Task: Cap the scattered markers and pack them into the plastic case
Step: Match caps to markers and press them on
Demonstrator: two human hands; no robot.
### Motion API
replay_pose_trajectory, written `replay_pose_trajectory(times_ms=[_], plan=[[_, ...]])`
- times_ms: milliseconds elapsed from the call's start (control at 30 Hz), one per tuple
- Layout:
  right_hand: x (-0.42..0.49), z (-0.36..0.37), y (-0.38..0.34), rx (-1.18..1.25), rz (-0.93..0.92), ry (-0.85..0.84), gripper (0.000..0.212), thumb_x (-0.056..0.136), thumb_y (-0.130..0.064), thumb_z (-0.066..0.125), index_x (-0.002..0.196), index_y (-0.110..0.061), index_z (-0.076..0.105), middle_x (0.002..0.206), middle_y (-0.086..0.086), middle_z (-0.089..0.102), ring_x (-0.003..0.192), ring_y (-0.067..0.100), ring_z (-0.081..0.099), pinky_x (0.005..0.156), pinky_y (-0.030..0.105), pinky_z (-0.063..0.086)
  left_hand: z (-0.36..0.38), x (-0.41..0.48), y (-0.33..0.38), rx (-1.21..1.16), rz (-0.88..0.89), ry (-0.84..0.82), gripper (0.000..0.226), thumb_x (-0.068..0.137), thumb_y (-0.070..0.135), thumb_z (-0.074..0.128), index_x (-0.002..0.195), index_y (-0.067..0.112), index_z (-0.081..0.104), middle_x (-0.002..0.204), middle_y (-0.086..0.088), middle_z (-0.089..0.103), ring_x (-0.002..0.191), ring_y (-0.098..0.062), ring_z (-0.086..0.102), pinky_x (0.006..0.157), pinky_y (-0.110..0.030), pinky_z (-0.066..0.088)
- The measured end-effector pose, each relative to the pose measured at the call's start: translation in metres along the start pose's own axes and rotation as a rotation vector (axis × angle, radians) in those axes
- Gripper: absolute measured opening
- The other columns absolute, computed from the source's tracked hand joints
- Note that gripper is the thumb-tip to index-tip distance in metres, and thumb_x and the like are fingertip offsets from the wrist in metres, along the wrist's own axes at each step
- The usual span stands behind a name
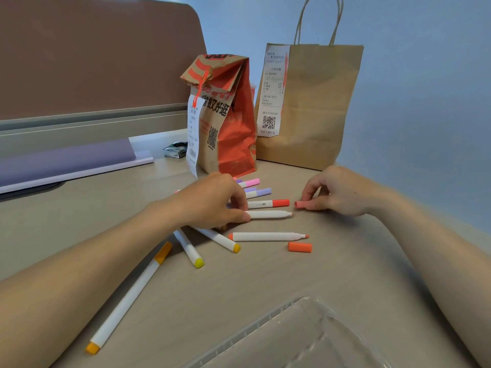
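Now your left hand [212, 203] pinches the uncapped marker [268, 214], your right hand [337, 192] a coral cap [301, 204]; both look light, stiff and slick, so hold mid-barrel.

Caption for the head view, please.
Left hand pinches an uncapped marker; right hand holds a coral cap near its tip; plastic case in foreground.

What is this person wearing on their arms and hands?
Nothing that shows. The left hand and right hand have no gloves, rings, bracelets or watch. The left forearm and right forearm are uncovered, no sleeve in view.
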State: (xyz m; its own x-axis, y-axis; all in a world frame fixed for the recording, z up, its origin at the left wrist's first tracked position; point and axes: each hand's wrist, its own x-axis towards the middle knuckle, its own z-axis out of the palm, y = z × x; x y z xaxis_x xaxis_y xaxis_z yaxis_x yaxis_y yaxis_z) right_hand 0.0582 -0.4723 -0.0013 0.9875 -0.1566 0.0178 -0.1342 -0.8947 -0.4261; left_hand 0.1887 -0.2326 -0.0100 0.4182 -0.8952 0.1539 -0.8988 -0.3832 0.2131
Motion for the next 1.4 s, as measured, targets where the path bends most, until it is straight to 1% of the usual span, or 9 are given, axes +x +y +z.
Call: replay_pose_trajectory(times_ms=[67, 133, 233, 500, 633, 800, 1167, 1300, 1400], plan=[[-0.001, -0.002, 0.001, 0.059, -0.009, 0.019, 0.014, 0.085, -0.034, 0.073, 0.083, -0.021, 0.075, 0.063, -0.017, 0.068, 0.058, 0.002, 0.058, 0.058, 0.014, 0.045, 0.0, -0.001, -0.002, -0.012, -0.012, 0.04, 0.019, 0.085, 0.042, 0.072, 0.086, 0.024, 0.076, 0.074, 0.015, 0.065, 0.07, 0.0, 0.056, 0.062, -0.02, 0.041], [-0.002, -0.003, 0.0, 0.133, -0.011, 0.025, 0.013, 0.085, -0.03, 0.074, 0.082, -0.018, 0.075, 0.068, -0.001, 0.072, 0.064, 0.015, 0.065, 0.071, 0.029, 0.055, 0.001, 0.0, -0.004, -0.012, -0.02, 0.069, 0.019, 0.085, 0.042, 0.071, 0.086, 0.024, 0.077, 0.074, 0.015, 0.065, 0.071, 0.0, 0.056, 0.06, -0.019, 0.04], [-0.001, -0.001, 0.0, 0.198, -0.012, 0.031, 0.013, 0.083, -0.026, 0.077, 0.083, -0.013, 0.075, 0.07, 0.006, 0.074, 0.072, 0.027, 0.072, 0.078, 0.041, 0.06, 0.002, 0.0, -0.004, -0.001, -0.023, 0.09, 0.02, 0.085, 0.043, 0.071, 0.086, 0.024, 0.077, 0.075, 0.013, 0.067, 0.071, 0.0, 0.056, 0.062, -0.022, 0.043], [0.0, 0.001, -0.003, 0.179, -0.009, 0.018, 0.005, 0.086, -0.004, 0.072, 0.089, -0.008, 0.075, 0.074, 0.007, 0.075, 0.069, 0.02, 0.073, 0.075, 0.034, 0.062, 0.003, 0.0, 0.0, -0.024, 0.008, 0.124, 0.019, 0.085, 0.042, 0.072, 0.085, 0.024, 0.077, 0.075, 0.014, 0.068, 0.07, 0.0, 0.058, 0.068, -0.031, 0.053], [-0.001, 0.002, -0.009, 0.199, -0.02, 0.005, 0.006, 0.086, -0.003, 0.072, 0.09, -0.006, 0.075, 0.074, 0.006, 0.075, 0.066, 0.015, 0.072, 0.069, 0.024, 0.06, 0.005, 0.0, 0.003, -0.034, 0.023, 0.162, 0.018, 0.085, 0.04, 0.073, 0.085, 0.022, 0.077, 0.074, 0.011, 0.07, 0.067, -0.002, 0.058, 0.068, -0.034, 0.052], [-0.003, 0.004, -0.013, 0.259, -0.051, 0.055, 0.003, 0.084, -0.008, 0.074, 0.088, -0.007, 0.074, 0.073, 0.008, 0.075, 0.067, 0.02, 0.073, 0.071, 0.027, 0.06, 0.005, -0.001, 0.008, -0.088, 0.031, 0.215, 0.014, 0.082, 0.033, 0.077, 0.087, 0.021, 0.076, 0.076, 0.007, 0.072, 0.07, -0.006, 0.064, 0.069, -0.034, 0.054], [-0.004, 0.004, -0.016, 0.331, -0.02, 0.094, 0.004, 0.082, 0.003, 0.074, 0.084, -0.001, 0.073, 0.07, 0.02, 0.072, 0.06, 0.022, 0.07, 0.067, 0.031, 0.06, 0.007, -0.002, 0.014, -0.192, -0.025, 0.289, 0.015, 0.076, 0.023, 0.084, 0.088, 0.016, 0.078, 0.074, 0.005, 0.073, 0.068, -0.008, 0.064, 0.067, -0.02, 0.049], [-0.005, 0.005, -0.018, 0.339, 0.004, 0.082, 0.006, 0.083, 0.007, 0.071, 0.085, 0.002, 0.073, 0.067, 0.017, 0.071, 0.057, 0.018, 0.068, 0.059, 0.025, 0.057, 0.009, -0.003, 0.015, -0.214, -0.028, 0.284, 0.015, 0.076, 0.023, 0.084, 0.089, 0.018, 0.078, 0.076, 0.004, 0.073, 0.07, -0.009, 0.067, 0.071, -0.033, 0.055], [-0.004, 0.007, -0.018, 0.343, 0.021, 0.067, 0.01, 0.083, 0.01, 0.069, 0.084, 0.001, 0.073, 0.066, 0.017, 0.07, 0.055, 0.017, 0.067, 0.057, 0.023, 0.055, 0.011, -0.004, 0.016, -0.195, -0.025, 0.283, 0.015, 0.077, 0.024, 0.083, 0.089, 0.018, 0.078, 0.075, 0.003, 0.073, 0.07, -0.012, 0.066, 0.07, -0.035, 0.055]])
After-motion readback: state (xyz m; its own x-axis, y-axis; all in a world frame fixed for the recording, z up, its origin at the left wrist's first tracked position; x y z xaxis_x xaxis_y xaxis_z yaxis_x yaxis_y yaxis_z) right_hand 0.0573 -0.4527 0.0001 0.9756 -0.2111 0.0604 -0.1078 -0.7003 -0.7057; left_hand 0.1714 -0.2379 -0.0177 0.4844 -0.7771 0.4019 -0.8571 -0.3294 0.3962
